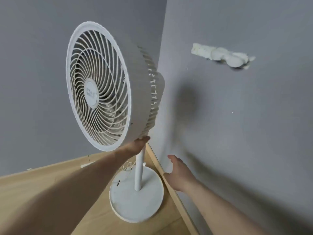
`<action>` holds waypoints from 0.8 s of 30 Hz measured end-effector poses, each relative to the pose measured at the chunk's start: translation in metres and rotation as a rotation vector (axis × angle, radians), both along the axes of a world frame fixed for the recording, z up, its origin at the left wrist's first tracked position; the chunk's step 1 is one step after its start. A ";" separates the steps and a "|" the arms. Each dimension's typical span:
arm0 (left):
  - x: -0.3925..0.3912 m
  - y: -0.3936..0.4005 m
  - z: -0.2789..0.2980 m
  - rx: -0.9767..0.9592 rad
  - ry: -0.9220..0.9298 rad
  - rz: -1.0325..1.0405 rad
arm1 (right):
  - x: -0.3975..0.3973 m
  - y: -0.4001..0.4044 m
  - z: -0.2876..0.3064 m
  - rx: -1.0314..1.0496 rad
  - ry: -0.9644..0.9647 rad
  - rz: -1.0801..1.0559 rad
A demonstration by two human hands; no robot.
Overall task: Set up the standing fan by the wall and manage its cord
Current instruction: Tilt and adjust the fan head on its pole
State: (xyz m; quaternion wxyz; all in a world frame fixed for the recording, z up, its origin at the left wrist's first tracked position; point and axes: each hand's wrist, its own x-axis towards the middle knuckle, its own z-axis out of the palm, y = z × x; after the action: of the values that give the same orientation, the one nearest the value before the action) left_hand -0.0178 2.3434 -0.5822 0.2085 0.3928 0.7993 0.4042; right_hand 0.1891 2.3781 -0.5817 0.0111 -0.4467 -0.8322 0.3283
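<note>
White plastic, the standing fan (108,85) stands in the far corner where two grey walls (237,116) meet, its round base (135,200) on the wooden floor (50,200). The left hand (137,146) presses flat under the fan head's rim, grip wide. The right hand (177,173) hangs free near the right wall, fingers relaxed. A thin cord (127,167) loops on the base's far side.

1. The fan (108,85) stands on the floor (50,200) in the corner, the wall (237,133) to its right;
2. the cord (127,166) lies on the base (137,197), left of the pole (139,170);
3. the left hand (135,146) touches the fan head's underside; the right hand (177,172) is between pole and wall.
</note>
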 end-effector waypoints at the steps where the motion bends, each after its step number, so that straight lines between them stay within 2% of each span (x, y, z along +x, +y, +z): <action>1: 0.001 -0.007 0.008 0.013 0.024 0.028 | 0.002 -0.004 0.000 0.000 0.015 -0.008; 4: -0.004 -0.018 0.016 0.025 0.067 0.015 | 0.000 -0.012 -0.004 -0.014 0.039 -0.039; 8: -0.008 -0.025 0.019 0.088 0.032 -0.032 | -0.010 -0.018 -0.005 0.016 0.051 -0.054; 11: -0.014 -0.028 0.020 0.028 0.032 -0.050 | -0.023 -0.018 -0.003 0.034 0.087 -0.060; 24: -0.018 -0.037 0.031 0.018 0.052 -0.083 | -0.043 -0.015 -0.001 0.028 0.174 -0.068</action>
State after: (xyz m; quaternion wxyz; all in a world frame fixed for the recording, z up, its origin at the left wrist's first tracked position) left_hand -0.0356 2.3065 -0.5513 0.2007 0.4379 0.7838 0.3919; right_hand 0.1463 2.3635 -0.5825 0.1010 -0.4442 -0.8169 0.3537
